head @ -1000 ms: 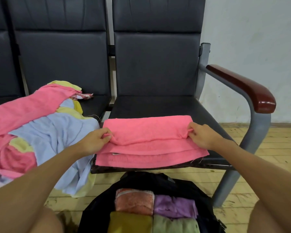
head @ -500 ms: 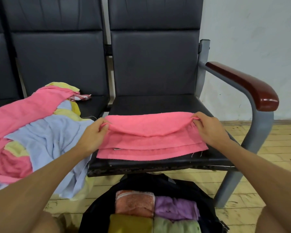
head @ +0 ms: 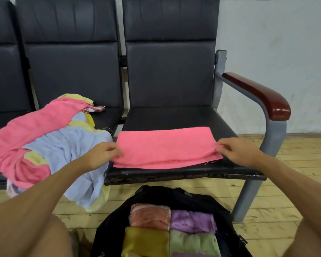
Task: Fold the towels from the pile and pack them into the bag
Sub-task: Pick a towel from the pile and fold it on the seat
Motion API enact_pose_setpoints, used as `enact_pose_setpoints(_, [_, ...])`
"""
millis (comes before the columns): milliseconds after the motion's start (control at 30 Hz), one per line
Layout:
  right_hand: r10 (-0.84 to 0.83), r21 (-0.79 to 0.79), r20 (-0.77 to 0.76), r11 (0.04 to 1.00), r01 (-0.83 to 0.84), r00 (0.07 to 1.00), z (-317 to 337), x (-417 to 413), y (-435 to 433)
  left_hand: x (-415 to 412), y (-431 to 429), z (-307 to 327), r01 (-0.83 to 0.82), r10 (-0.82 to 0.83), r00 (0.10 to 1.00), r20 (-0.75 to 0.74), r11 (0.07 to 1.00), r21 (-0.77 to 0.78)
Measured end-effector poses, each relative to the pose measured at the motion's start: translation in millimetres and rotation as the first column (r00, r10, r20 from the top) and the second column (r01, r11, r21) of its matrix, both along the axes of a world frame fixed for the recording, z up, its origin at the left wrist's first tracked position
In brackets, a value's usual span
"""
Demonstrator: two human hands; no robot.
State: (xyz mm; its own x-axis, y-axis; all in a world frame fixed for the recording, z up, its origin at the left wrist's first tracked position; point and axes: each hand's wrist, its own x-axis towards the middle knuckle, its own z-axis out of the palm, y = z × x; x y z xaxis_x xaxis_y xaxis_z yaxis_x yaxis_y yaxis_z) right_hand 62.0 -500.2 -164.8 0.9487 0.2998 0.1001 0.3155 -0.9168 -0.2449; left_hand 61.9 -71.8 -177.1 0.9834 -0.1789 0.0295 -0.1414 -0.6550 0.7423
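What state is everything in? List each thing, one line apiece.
pink towel: folded, flat on the chair seat
left hand: pinches the pink towel's left edge
right hand: pinches the pink towel's right corner
towel pile: unfolded, heaped on the neighbouring seat
bag: open on the floor
packed towels: folded, side by side in the bag

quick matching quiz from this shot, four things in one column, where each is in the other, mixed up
1. folded pink towel
2. loose pile of pink, blue and yellow towels
3. open black fabric bag
4. folded purple towel

A. on the wooden floor
B. inside the bag
C. on the black end seat
D. heaped on the neighbouring black seat

Pairs: 1-C, 2-D, 3-A, 4-B
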Motion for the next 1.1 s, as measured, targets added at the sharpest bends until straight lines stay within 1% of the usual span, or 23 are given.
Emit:
enact_pose_setpoints(33, [-0.013, -0.029, -0.069, 1.0, 0.011, 0.998, 0, 1, 0, 1, -1, -2, -0.018, 0.018, 1.0, -0.016, 0.999, 0.034])
enact_pose_setpoints(100, [-0.079, -0.032, -0.139, 0.997, 0.075, 0.987, -2, 5, 2, 6, -2, -4, -0.098, 0.095, 0.995, 0.034, 0.989, 0.107])
enact_pose_setpoints(167, [-0.155, 0.031, -0.13, 0.987, 0.16, 0.979, -5, 13, 6, 13, -4, -7, -0.189, 0.169, 0.977, 0.126, 0.968, 0.163])
enact_pose_setpoints(200, [-0.193, 0.047, -0.118, 0.979, 0.199, 0.974, -6, 17, 9, 17, -5, -10, -0.229, 0.207, 0.968, 0.139, 0.958, 0.171])
enact_pose_setpoints(267, [-0.267, 0.053, -0.108, 0.96, 0.273, 0.958, -8, 25, 18, 25, -8, -16, -0.301, 0.297, 0.954, 0.047, 0.938, 0.172])
enact_pose_setpoints(300, [-0.31, 0.058, -0.117, 0.946, 0.318, 0.944, -9, 29, 22, 29, -9, -19, -0.325, 0.336, 0.941, -0.034, 0.928, 0.183])
enact_pose_setpoints(367, [-0.398, 0.085, -0.168, 0.906, 0.415, 0.902, -14, 39, 30, 33, -11, -20, -0.342, 0.38, 0.906, -0.188, 0.917, 0.206])
enact_pose_setpoints(400, [-0.436, 0.11, -0.2, 0.88, 0.462, 0.878, -17, 43, 33, 36, -12, -21, -0.346, 0.387, 0.891, -0.239, 0.918, 0.196])
enact_pose_setpoints(467, [-0.486, 0.141, -0.256, 0.836, 0.53, 0.836, -18, 49, 40, 41, -13, -22, -0.354, 0.385, 0.877, -0.286, 0.922, 0.155])
enact_pose_setpoints(533, [-0.506, 0.153, -0.288, 0.814, 0.56, 0.813, -18, 51, 45, 42, -17, -21, -0.358, 0.385, 0.879, -0.283, 0.923, 0.144])
enact_pose_setpoints(600, [-0.502, 0.178, -0.333, 0.798, 0.576, 0.798, -15, 51, 50, 41, -20, -18, -0.387, 0.393, 0.876, -0.28, 0.919, 0.079])
enact_pose_setpoints(667, [-0.475, 0.212, -0.411, 0.78, 0.589, 0.778, -10, 50, 55, 37, -20, -10, -0.451, 0.406, 0.848, -0.34, 0.89, -0.064])
enact_pose_setpoints(733, [-0.421, 0.262, -0.497, 0.76, 0.594, 0.759, -7, 49, 59, 30, -18, 1, -0.544, 0.392, 0.792, -0.469, 0.801, -0.25])
enact_pose_setpoints(800, [-0.339, 0.335, -0.579, 0.73, 0.596, 0.741, -4, 46, 62, 21, -14, 13, -0.615, 0.351, 0.747, -0.565, 0.687, -0.387])
enact_pose_setpoints(867, [-0.237, 0.367, -0.664, 0.723, 0.585, 0.71, -2, 41, 64, 14, -17, 26, -0.631, 0.308, 0.743, -0.594, 0.617, -0.47])
enact_pose_setpoints(900, [-0.19, 0.368, -0.697, 0.733, 0.572, 0.692, -1, 39, 66, 11, -20, 34, -0.619, 0.292, 0.76, -0.581, 0.598, -0.509])
enact_pose_setpoints(1000, [-0.139, 0.372, -0.729, 0.741, 0.558, 0.67, -3, 34, 73, 5, -34, 56, -0.553, 0.256, 0.821, -0.51, 0.577, -0.601])
enact_pose_setpoints(1033, [-0.141, 0.384, -0.721, 0.734, 0.56, 0.679, -3, 33, 75, 4, -42, 62, -0.534, 0.243, 0.833, -0.497, 0.591, -0.605])
enact_pose_setpoints(1100, [-0.142, 0.416, -0.699, 0.717, 0.559, 0.701, -3, 31, 78, 6, -58, 70, -0.498, 0.236, 0.849, -0.472, 0.655, -0.569])
